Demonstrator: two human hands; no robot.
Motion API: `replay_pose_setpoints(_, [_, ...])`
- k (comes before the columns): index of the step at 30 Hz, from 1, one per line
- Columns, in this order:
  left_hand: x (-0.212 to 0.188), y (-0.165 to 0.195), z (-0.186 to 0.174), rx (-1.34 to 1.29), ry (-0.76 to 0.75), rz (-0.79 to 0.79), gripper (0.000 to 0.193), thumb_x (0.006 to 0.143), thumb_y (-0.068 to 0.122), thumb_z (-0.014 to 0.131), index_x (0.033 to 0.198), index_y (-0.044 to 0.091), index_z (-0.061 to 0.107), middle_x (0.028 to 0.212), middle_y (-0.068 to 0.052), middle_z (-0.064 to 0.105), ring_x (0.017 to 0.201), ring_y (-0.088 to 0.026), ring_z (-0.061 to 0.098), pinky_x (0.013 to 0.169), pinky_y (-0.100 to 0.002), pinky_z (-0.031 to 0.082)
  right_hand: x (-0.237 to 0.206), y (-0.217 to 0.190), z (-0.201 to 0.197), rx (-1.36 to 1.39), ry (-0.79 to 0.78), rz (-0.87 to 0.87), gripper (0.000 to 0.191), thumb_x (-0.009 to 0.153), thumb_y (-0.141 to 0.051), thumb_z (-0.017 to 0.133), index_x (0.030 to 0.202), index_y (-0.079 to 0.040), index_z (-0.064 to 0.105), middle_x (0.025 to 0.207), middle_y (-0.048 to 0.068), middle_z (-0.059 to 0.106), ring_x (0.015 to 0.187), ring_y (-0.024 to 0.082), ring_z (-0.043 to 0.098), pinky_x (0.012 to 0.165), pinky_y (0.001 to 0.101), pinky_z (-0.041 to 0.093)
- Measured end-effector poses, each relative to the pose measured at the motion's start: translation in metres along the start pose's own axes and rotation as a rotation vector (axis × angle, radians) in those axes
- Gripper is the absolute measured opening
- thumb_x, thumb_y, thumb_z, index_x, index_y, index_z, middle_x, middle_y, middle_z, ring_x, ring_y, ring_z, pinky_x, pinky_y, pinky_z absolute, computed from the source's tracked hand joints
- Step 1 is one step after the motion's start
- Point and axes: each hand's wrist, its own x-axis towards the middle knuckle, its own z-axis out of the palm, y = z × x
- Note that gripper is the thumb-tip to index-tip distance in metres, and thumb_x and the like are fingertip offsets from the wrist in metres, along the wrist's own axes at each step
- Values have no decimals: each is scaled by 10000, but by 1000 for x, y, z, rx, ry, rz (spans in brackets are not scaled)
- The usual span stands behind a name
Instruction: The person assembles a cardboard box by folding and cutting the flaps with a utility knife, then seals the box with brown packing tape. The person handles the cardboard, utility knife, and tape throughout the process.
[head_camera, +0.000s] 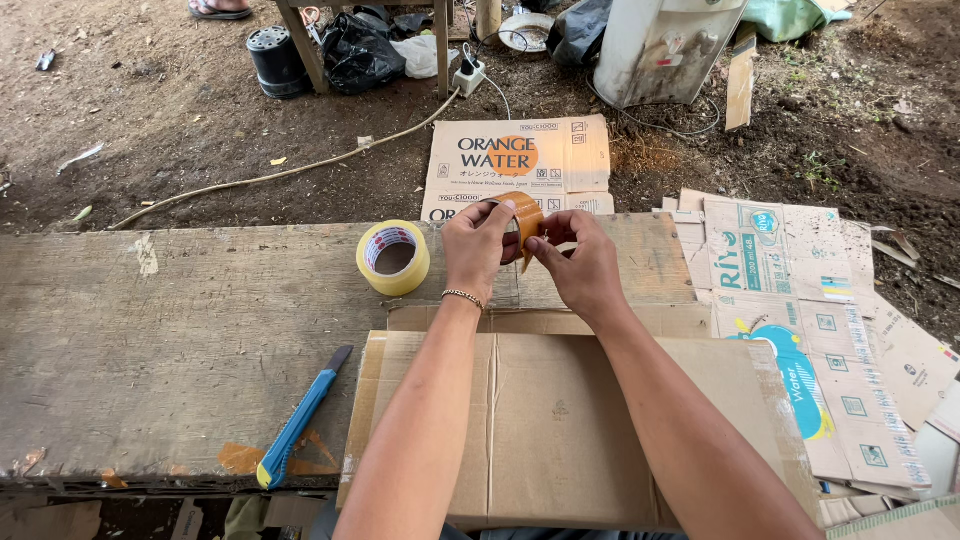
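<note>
Left hand (478, 243): closed around a roll of brown tape (524, 217), holding it up over the far edge of the desk (150, 330).
Right hand (580, 262): fingertips pinched at the roll's rim, where a short tongue of tape hangs down; it seems to be picking at the loose end.
Step in hand: judging by the pinch, freeing the tape's end from the roll.
Next move calls for: a firm nail-grip on the end and a steady pull away from the roll while the left hand keeps it from turning.
Flattened cardboard box (560, 420): lies on the desk's near edge, directly below both forearms.
Yellow-rimmed tape roll (393, 257): flat on the desk, just left of the left hand.
Blue utility knife (300, 420): near the near edge, left of the cardboard.
</note>
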Motion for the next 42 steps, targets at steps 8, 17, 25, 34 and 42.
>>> replay_pose_setpoints(8, [6, -4, -4, -98, 19, -66, 211, 880, 196, 716, 934, -9, 724, 840, -82, 749, 618, -166, 738, 495, -281, 604, -1, 2, -2, 44, -3, 35, 200, 867, -114, 803, 1036, -31, 734, 989, 53, 735, 892, 137, 714, 731, 294, 597])
replay_pose_setpoints(17, [4, -4, -3, -43, 15, -54, 196, 895, 181, 732, 904, -15, 730, 812, -78, 722, 606, -143, 702, 510, -262, 591, -6, 6, 0, -124, 93, -226, 119, 877, -92, 808, 978, -34, 786, 938, 104, 750, 776, 194, 721, 672, 311, 583])
replay_pose_setpoints(25, [1, -3, -3, 75, 9, 9, 180, 885, 163, 736, 853, -14, 734, 766, -24, 692, 591, -91, 650, 505, -245, 551, -8, 6, 1, -233, -52, -278, 72, 935, -49, 676, 977, 10, 677, 962, 180, 676, 887, 371, 657, 789, 448, 528])
replay_pose_setpoints(34, [2, -5, -3, 306, 61, 49, 217, 815, 173, 731, 799, -41, 763, 673, -40, 704, 543, -65, 616, 476, -236, 515, -10, 7, 11, -515, -186, -270, 179, 969, -145, 571, 1018, 25, 537, 1051, 212, 604, 1020, 403, 607, 852, 475, 520])
replay_pose_setpoints(42, [2, -6, 1, 342, 99, -56, 259, 801, 173, 723, 663, -43, 686, 601, -32, 648, 487, -95, 588, 441, -261, 500, -8, 15, 15, -456, -225, -89, 334, 921, -194, 673, 1040, 57, 486, 1104, 265, 570, 1019, 430, 600, 854, 475, 522])
